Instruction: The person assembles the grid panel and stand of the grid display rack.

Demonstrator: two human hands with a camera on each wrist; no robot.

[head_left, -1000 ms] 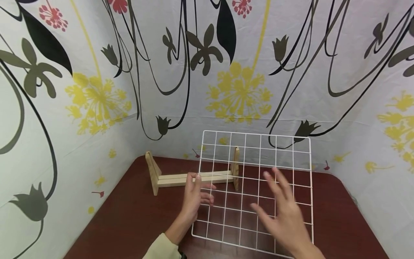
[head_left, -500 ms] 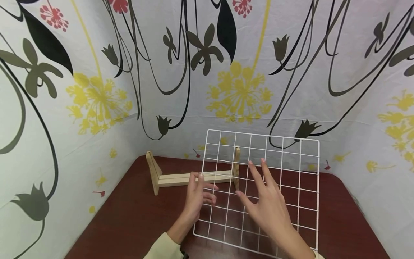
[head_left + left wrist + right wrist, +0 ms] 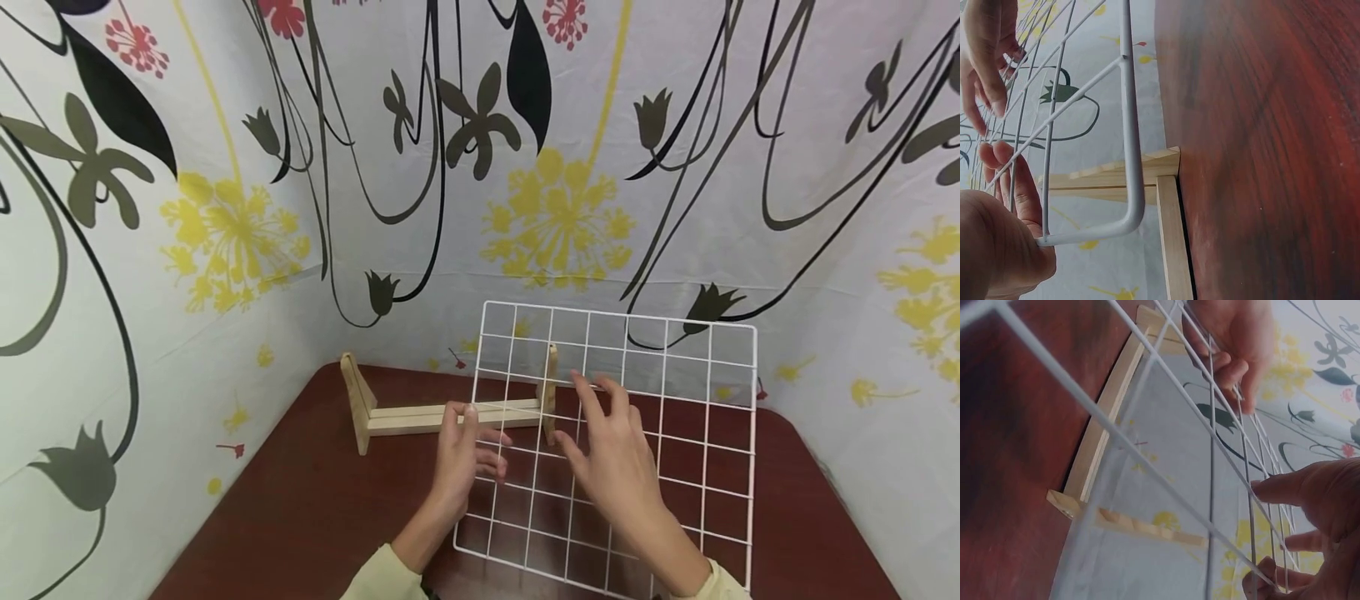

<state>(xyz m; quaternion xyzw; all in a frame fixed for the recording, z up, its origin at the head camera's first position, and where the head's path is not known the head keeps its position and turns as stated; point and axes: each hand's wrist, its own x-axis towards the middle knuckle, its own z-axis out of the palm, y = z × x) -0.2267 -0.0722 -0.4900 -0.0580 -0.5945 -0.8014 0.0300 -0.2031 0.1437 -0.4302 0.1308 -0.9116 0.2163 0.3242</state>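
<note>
Both hands meet the wire grid (image 3: 660,433): left hand (image 3: 465,462) grips its edge, right hand (image 3: 615,467) spread flat.

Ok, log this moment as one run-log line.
left hand: grips left edge of white wire grid | right hand: fingers straight, on grid face | grid: tilted, over table | wooden stand: behind grid

Count: 1 wire grid (image 3: 637,433), 1 wooden rack (image 3: 420,412), 1 table (image 3: 300,517), 2 hands — left (image 3: 461,462), right (image 3: 611,462).
</note>
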